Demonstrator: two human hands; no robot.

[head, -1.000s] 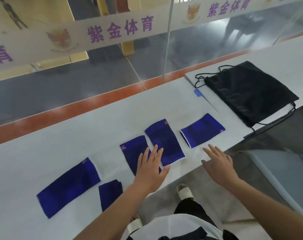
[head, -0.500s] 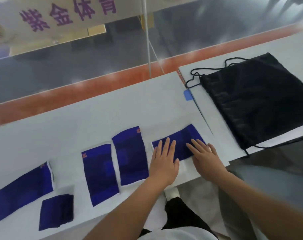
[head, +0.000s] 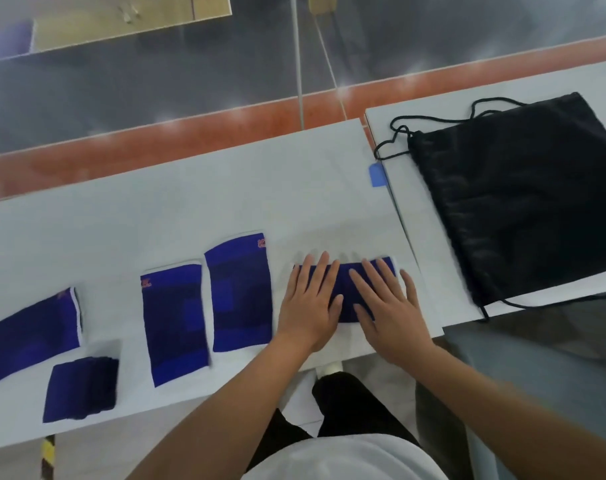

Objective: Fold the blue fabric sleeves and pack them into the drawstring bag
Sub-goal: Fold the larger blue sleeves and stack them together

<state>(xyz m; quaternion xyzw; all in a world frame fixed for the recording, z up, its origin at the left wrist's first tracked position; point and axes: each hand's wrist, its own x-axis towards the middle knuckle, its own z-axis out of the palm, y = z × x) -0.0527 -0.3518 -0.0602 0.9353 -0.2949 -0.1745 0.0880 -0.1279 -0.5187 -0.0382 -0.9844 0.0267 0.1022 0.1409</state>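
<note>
Head view: left hand (head: 308,306) and right hand (head: 388,313) lie flat, fingers spread, pressing one blue sleeve (head: 344,292) onto the white table (head: 190,209). Four other sleeves (head: 241,292) lie left of the left hand. The black drawstring bag (head: 523,209) lies right of the right hand, apart.

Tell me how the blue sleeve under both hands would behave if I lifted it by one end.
Probably floppy: the sleeve lies flat under the left hand and right hand, so it should droop. Likely light, since it looks like thin fabric. It may slide easily on the smooth white table when pushed.
</note>
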